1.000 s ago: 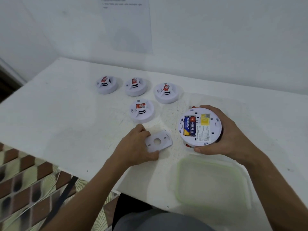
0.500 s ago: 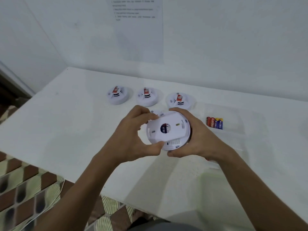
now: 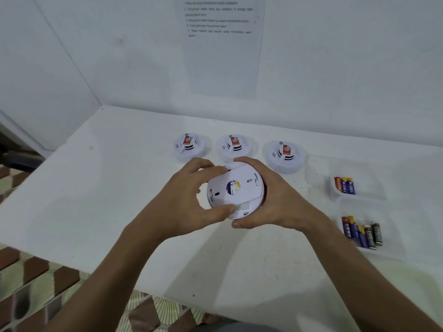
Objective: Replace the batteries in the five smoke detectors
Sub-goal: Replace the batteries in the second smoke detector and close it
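I hold a white round smoke detector (image 3: 236,191) above the table, its back facing me, with the back cover plate on it and a battery showing through the centre hole. My left hand (image 3: 184,200) grips the plate's left rim with thumb and fingers. My right hand (image 3: 278,202) cups the detector's body from the right and below. Three more smoke detectors (image 3: 189,147) (image 3: 235,147) (image 3: 284,155) stand in a row behind, faces up. A fourth one is hidden behind my hands.
Two clear plastic trays sit at the right: the far tray (image 3: 316,173) holds three batteries (image 3: 344,185), the near tray (image 3: 393,236) holds several batteries (image 3: 362,232). A printed sheet (image 3: 219,44) hangs on the wall. The white table's (image 3: 96,200) front edge runs below my forearms.
My left hand picked the cover plate up off the table and set it onto the detector's back. Both hands lifted the detector toward me; the camera tilted up.
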The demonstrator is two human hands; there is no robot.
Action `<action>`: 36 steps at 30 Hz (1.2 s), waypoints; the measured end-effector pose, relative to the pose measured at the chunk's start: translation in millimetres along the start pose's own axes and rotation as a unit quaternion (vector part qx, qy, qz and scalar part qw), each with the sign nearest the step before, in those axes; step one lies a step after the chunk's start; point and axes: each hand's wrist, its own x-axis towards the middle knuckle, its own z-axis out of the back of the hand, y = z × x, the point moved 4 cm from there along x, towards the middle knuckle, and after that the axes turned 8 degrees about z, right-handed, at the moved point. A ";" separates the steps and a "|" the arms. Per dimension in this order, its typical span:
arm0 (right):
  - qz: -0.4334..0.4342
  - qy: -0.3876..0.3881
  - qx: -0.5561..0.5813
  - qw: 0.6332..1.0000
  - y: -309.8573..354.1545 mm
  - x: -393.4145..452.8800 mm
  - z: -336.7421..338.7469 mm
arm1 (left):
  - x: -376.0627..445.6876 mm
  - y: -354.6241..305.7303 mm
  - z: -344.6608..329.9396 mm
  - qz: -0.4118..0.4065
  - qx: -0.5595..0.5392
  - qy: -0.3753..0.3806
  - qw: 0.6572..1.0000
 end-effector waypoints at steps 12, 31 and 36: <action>-0.018 -0.027 0.005 0.999 10.7 19.8 -36.6 | 7.6 44.0 27.4 -0.011 -0.061 0.106 0.992; -0.033 -0.015 -0.144 0.989 0.0 39.4 -55.0 | 11.1 75.7 46.4 -0.030 -0.356 0.087 0.930; -0.023 -0.082 0.065 0.994 1.0 38.8 -59.0 | 8.6 91.4 37.1 -0.023 -0.168 0.135 0.976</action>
